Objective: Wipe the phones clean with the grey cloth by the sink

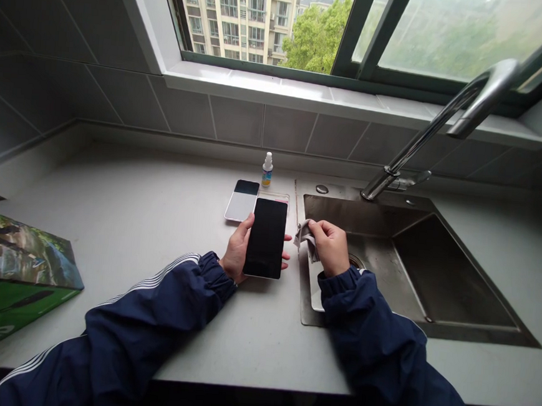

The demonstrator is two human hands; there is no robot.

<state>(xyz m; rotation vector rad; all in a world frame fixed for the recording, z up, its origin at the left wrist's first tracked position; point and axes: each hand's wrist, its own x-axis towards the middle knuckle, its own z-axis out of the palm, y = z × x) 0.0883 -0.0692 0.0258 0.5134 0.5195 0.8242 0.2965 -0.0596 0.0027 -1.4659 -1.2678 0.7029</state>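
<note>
A dark-screened smartphone (266, 239) rests in my left hand (237, 248), held above the counter with the thumb on its left edge and fingertips showing past its right edge. My right hand (334, 248) pinches a crumpled grey cloth (305, 236) just right of the phone, near the sink's left rim. Behind the held phone, a second phone (243, 202) lies flat, its upper part dark and the rest pale. Beside it is a clear, flat case-like piece (281, 197), partly hidden by the held phone. A small white bottle (266, 170) with a blue and yellow label stands behind them.
To the right, a steel sink (464, 334) is set into the pale counter (158, 200), under a chrome tap (427, 131). A white object (315, 288) at the sink's left side is partly covered by my right arm. A green printed box (20, 283) stands left.
</note>
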